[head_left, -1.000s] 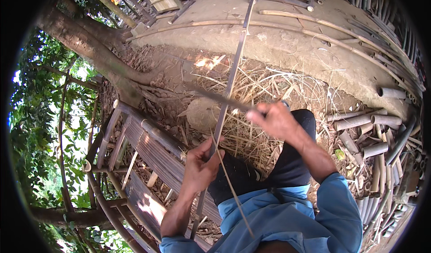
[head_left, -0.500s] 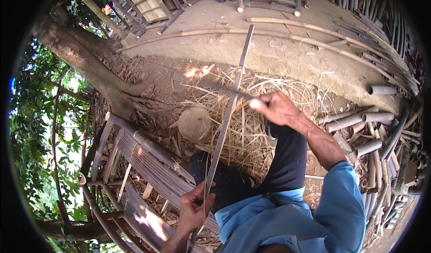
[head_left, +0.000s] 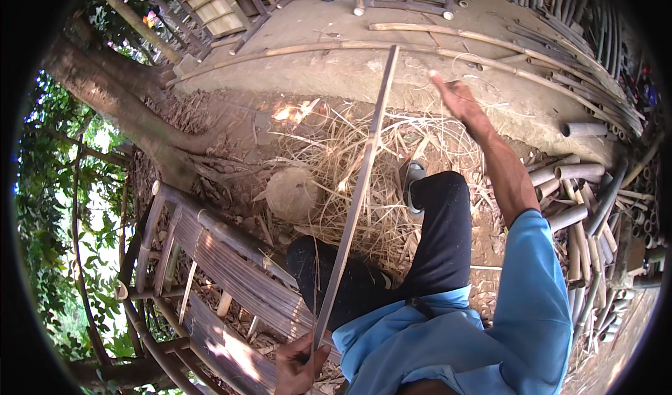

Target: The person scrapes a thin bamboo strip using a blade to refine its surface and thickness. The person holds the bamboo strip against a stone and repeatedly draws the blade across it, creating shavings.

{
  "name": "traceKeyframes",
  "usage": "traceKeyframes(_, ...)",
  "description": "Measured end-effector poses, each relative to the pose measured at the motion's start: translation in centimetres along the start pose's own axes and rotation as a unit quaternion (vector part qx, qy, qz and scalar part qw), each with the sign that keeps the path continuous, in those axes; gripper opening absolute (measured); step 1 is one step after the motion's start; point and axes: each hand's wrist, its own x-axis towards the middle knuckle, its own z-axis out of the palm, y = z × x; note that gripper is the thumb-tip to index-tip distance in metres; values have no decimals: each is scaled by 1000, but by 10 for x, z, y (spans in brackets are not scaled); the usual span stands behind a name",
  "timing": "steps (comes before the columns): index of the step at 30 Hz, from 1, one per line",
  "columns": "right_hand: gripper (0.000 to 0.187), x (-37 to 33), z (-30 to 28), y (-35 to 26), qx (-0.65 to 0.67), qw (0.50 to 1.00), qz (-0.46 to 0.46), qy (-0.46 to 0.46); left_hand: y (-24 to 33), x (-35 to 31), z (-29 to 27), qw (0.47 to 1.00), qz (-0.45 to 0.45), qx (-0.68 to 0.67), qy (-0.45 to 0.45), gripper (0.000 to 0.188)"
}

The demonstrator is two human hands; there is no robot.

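A long, narrow bamboo strip (head_left: 358, 206) slants up and away from me across my left thigh. My left hand (head_left: 294, 365), low in the view, is closed around its near end. Beyond the strip, on its right, my right hand (head_left: 462, 104) is stretched forward with the thumb extended and the fingers curled. It was gripping a dark-bladed knife half a second ago; at this moment the blade cannot be made out. A heap of thin bamboo shavings (head_left: 392, 139) lies on the ground under the strip, around my foot.
A round stump (head_left: 292, 194) stands left of the shavings. On my left is a slatted bamboo bench (head_left: 231, 255), with a tree trunk (head_left: 119, 108) behind it. Cut bamboo pieces (head_left: 570, 216) are piled at right. Long poles (head_left: 490, 62) lie along the far ledge.
My right hand has moved forward and right, away from the strip. My left hand has drawn back toward me with the strip's near end. The whole view has shifted slightly.
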Motion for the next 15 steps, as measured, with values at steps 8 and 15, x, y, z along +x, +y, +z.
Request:
traceKeyframes(8, 67, -152, 70, -71, 37, 969, -186, -161, 78, 126, -2, 997, 63, -29, -36, 39)
traceKeyframes(15, 65, -231, 89, -92, 45, 914, -381, -128, 86, 173, 18, 976, 150, -151, -49, 42)
